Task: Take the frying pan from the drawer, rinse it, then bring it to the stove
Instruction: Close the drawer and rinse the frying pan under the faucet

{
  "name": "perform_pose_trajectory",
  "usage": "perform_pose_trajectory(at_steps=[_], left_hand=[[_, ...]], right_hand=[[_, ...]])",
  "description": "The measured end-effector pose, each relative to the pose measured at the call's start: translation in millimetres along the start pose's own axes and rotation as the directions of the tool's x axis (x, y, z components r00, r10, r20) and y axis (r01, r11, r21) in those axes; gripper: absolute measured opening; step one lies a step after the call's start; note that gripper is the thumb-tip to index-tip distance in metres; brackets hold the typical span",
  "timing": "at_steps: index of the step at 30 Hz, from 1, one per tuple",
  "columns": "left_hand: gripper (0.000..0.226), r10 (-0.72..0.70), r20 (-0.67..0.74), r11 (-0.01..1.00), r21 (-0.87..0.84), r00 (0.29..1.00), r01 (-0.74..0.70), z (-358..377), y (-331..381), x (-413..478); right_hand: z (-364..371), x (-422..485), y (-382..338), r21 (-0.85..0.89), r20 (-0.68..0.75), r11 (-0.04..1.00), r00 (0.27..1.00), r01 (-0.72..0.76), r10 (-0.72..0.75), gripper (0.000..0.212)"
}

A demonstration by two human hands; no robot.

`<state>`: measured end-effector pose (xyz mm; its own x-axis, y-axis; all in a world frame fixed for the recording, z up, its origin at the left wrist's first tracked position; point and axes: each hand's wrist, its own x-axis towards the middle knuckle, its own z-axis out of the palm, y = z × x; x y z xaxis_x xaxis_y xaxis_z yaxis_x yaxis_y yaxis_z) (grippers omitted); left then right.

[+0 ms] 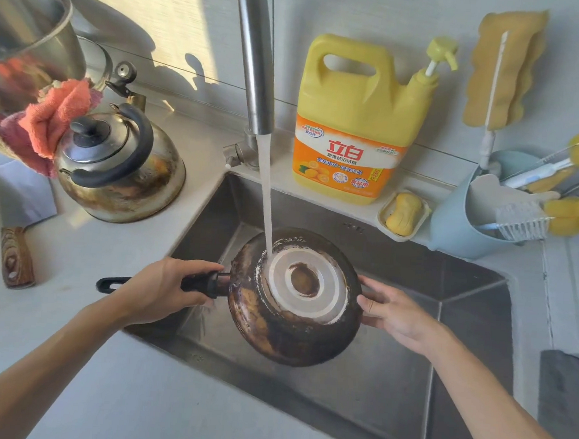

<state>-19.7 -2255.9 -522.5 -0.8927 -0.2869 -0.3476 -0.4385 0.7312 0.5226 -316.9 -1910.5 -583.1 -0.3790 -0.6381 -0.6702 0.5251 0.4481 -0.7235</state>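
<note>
The frying pan (276, 326) is held upside down over the steel sink (390, 385), its scorched brown underside and pale round base facing up. Water runs from the tall steel tap (256, 59) onto the base near its left edge. My left hand (160, 289) is closed around the black handle, which sticks out to the left. On the pan's right rim rests my right hand (393, 315), its fingers curled against the edge and steadying it.
A stained steel kettle (120, 163) with an orange cloth (57, 116) stands left of the sink. A yellow dish-soap jug (357, 122) and a soap dish (404, 213) sit behind it. A blue holder (462, 221) with brushes is at right, a wooden-handled knife (16, 257) at left.
</note>
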Motion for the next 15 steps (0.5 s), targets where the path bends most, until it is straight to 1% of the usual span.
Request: perform_pose_trajectory(at_steps=[3, 6, 7, 8, 10, 11, 12, 13, 15], left_hand=[[0.053, -0.036, 0.051, 0.997, 0.069, 0.998, 0.033, -3.8, 1.0, 4.7], [0.048, -0.065, 0.060, 0.989, 0.136, 0.996, 0.057, -7.9, 3.4, 3.8], [0.045, -0.073, 0.065, 0.983, 0.171, 0.995, 0.061, -9.5, 4.2, 3.0], [0.042, -0.081, 0.079, 0.975, 0.214, 0.994, 0.062, -10.7, 4.8, 2.3], [0.041, -0.100, 0.112, 0.954, 0.293, 0.989, 0.063, -13.1, 6.8, 2.2], [0.045, -0.111, 0.127, 0.947, 0.313, 0.986, 0.066, -14.4, 8.3, 3.0], [0.050, -0.119, 0.139, 0.945, 0.320, 0.983, 0.069, -15.0, 9.3, 4.2], [0.055, -0.123, 0.143, 0.945, 0.320, 0.982, 0.071, -15.1, 10.2, 5.5], [0.059, -0.129, 0.158, 0.950, 0.303, 0.979, 0.076, -14.3, 13.1, 7.3]], right_hand=[[-1.4, 3.2, -8.1, 0.005, 0.009, 0.997, 0.997, -0.074, 0.074, 0.057], [-1.1, 4.8, -12.6, -0.025, 0.036, 0.988, 0.988, -0.151, 0.152, 0.050], [-0.6, 5.5, -13.1, -0.041, 0.030, 0.984, 0.984, -0.175, 0.176, 0.052], [-0.1, 6.7, -12.4, -0.057, 0.014, 0.979, 0.980, -0.196, 0.197, 0.060], [3.4, 9.0, -11.7, -0.098, -0.029, 0.968, 0.973, -0.231, 0.229, 0.090], [4.9, 10.0, -11.0, -0.110, -0.053, 0.963, 0.969, -0.246, 0.241, 0.103], [5.3, 11.7, -9.5, -0.122, -0.072, 0.959, 0.965, -0.258, 0.250, 0.110], [5.8, 12.8, -8.6, -0.135, -0.085, 0.953, 0.962, -0.270, 0.261, 0.111], [7.7, 13.4, -7.3, -0.156, -0.112, 0.944, 0.955, -0.291, 0.276, 0.097]])
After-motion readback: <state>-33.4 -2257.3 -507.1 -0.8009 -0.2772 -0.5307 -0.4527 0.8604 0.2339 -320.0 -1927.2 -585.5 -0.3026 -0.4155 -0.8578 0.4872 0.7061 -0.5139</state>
